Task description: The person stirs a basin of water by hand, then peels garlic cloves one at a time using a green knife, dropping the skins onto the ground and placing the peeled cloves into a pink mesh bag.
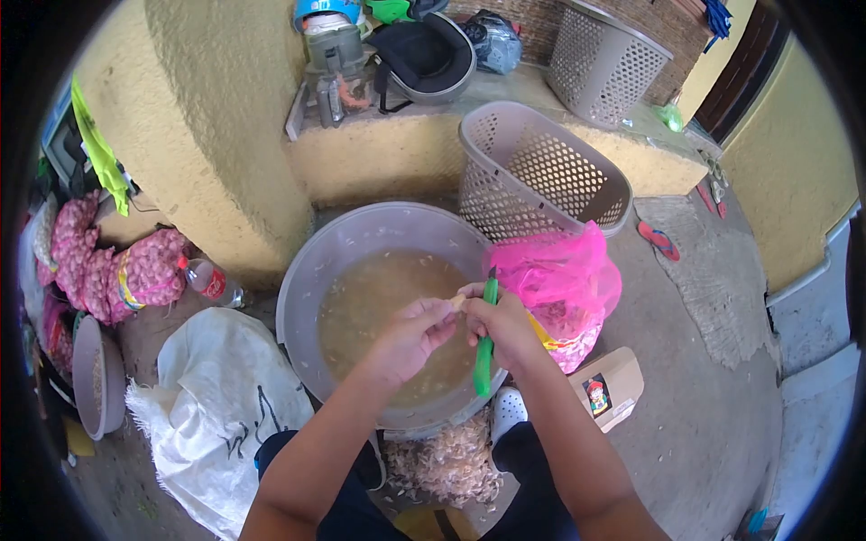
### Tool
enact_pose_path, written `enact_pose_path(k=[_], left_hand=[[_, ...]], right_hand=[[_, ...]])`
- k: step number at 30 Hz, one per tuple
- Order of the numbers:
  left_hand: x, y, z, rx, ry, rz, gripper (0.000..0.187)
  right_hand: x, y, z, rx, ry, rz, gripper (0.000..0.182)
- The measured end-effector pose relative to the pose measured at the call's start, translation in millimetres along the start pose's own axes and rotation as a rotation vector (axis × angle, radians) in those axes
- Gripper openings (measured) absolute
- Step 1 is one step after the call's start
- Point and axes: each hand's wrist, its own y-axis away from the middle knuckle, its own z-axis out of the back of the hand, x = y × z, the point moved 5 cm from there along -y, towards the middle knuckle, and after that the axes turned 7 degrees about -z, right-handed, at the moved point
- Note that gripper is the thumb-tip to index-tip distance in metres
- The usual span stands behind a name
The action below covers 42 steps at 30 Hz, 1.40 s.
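Over the large grey basin (302,293), my left hand (408,341) pinches a small pale garlic clove (458,303) between thumb and fingertips. My right hand (502,326) is closed around a green-handled knife (484,356), its short dark blade pointing up and away. The right thumb and fingertips meet the clove too. Cloudy brownish water (370,298) fills the lower part of the basin, with pale bits in it. Beneath the basin's near edge, between my feet, lies a heap of papery peels (446,462).
A pink bag (577,270) of bulbs and a brown carton (618,383) stand right of the basin. Behind is a perforated grey basket (541,171). To the left lie a white sack (225,397), a plastic bottle (212,281) and filled net bags (149,270). A slipper (658,241) lies farther right.
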Motion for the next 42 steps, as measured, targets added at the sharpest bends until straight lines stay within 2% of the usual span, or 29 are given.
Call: enact_pose_path(k=[3, 6, 9, 12, 13, 15, 18, 21, 24, 27, 30, 36, 39, 42], left_hand=[[6, -1, 1, 0.012, 0.094, 0.144, 0.017], [0, -4, -3, 0.045, 0.13, 0.097, 0.017], [-10, -2, -6, 0.069, 0.104, 0.087, 0.018], [-24, -3, -7, 0.107, 0.022, 0.06, 0.017], [-28, -3, -6, 0.139, -0.002, 0.051, 0.017], [-34, -3, -6, 0.203, -0.05, 0.033, 0.019], [-42, 0, -13, 0.168, -0.053, 0.0, 0.02], [-39, 1, -13, 0.226, -0.018, 0.031, 0.023], [-36, 2, -12, 0.218, -0.006, 0.042, 0.023], [-36, 7, -21, 0.27, 0.024, 0.062, 0.023], [-29, 7, -21, 0.313, 0.061, 0.106, 0.026], [-28, 11, -27, 0.317, 0.058, 0.114, 0.028], [-27, 11, -27, 0.325, 0.114, 0.13, 0.023], [-25, 11, -27, 0.344, 0.15, 0.122, 0.027]], right_hand=[[9, 5, -7, -0.039, 0.159, 0.06, 0.027], [26, 16, -18, -0.133, 0.624, 0.439, 0.03], [35, 29, -22, -0.254, 0.702, 0.328, 0.029], [25, 19, -13, -0.234, 0.83, 0.48, 0.027], [21, 17, -11, -0.17, 0.855, 0.413, 0.028], [18, 16, -10, -0.043, 0.902, 0.276, 0.028], [21, 21, -14, 0.098, 0.654, 0.134, 0.028], [29, 28, -20, 0.113, 0.661, 0.159, 0.029], [31, 25, -19, 0.082, 0.829, 0.356, 0.028], [33, 28, -21, 0.048, 0.838, 0.33, 0.029], [33, 28, -22, 0.024, 0.788, 0.466, 0.039], [33, 28, -19, -0.019, 0.899, 0.496, 0.042], [33, 28, -20, -0.036, 0.952, 0.536, 0.042], [35, 31, -23, -0.1, 1.027, 0.576, 0.043]])
